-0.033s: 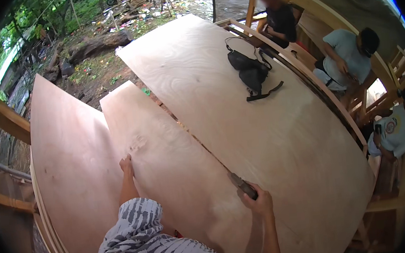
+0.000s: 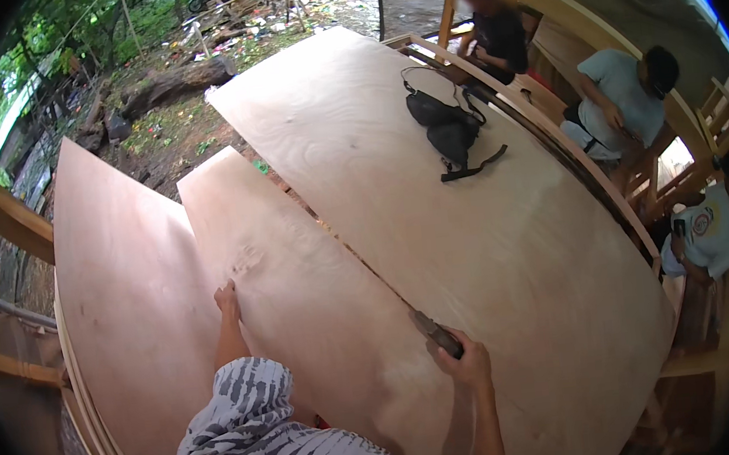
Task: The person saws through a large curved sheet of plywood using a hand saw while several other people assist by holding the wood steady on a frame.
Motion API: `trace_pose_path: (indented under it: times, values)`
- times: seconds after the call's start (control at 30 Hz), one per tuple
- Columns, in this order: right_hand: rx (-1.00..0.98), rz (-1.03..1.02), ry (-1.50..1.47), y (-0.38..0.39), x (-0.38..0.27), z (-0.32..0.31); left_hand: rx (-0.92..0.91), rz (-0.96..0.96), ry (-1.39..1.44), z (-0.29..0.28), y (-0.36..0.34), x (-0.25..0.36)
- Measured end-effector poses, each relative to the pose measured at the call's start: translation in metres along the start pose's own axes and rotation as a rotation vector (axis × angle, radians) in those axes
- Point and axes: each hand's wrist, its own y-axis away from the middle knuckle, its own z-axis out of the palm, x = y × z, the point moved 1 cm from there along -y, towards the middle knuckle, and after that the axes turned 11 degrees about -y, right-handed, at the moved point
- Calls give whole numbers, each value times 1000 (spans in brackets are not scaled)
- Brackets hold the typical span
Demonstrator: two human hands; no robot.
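Note:
A large pale plywood sheet (image 2: 489,242) lies in front of me, split by a long narrow gap that runs from its far edge toward my right hand. Where the gap ends, my right hand (image 2: 466,356) is closed around the dark handle of a handsaw (image 2: 431,331); most of its blade is hidden. On the left edge of the narrower plywood strip (image 2: 299,278), my left hand (image 2: 227,300) is closed, gripping that edge. Its thumb side faces up, and the fingers beneath cannot be fully seen.
Another plywood panel (image 2: 123,268) slopes at the left. A black bag (image 2: 450,130) with straps lies on the large sheet. Wooden frames (image 2: 711,361) and three people stand or sit along the right side. Beyond the far edge are a log (image 2: 179,83) and littered ground.
The view has shifted very slightly. Both hands, the handsaw and the plywood hold practically the same places.

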Motion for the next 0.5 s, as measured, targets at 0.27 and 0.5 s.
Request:
trace_pose_path:
  times: [0.27,0.5]
  values:
    - [33,0,5,3,11,7,-33,31,10,-14,18,7]
    - [37,5,78,9,12,-2,-53,-33,-9,-1,29,20]
